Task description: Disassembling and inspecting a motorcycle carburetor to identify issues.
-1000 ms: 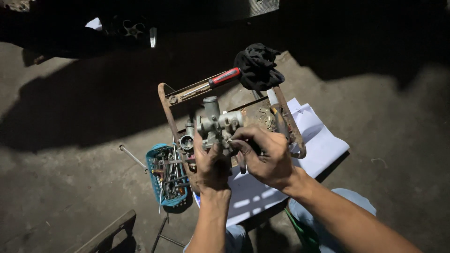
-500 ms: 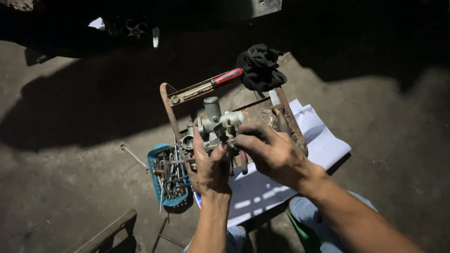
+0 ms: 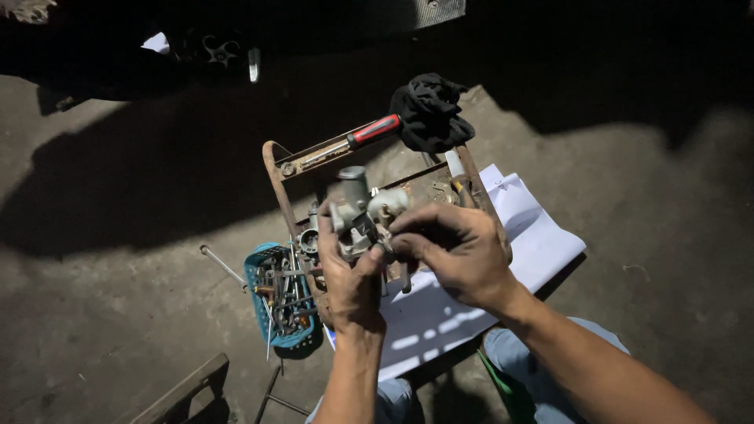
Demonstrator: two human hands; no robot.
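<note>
My left hand grips a grey metal carburetor from below and holds it up over a rusty metal frame. My right hand comes in from the right, its fingers curled against the carburetor's right side; whether they pinch a small part or tool is hidden. A screwdriver with a red and black handle lies across the frame's far bar. A black cloth sits bunched at the frame's far right corner.
A blue plastic basket of spanners and small tools stands on the concrete floor left of the frame. A loose wrench lies beside it. White paper sheets lie under the frame at right. Dark wooden object at bottom left.
My right hand has shifted slightly up and left along the carburetor's side. My left hand keeps the same hold.
</note>
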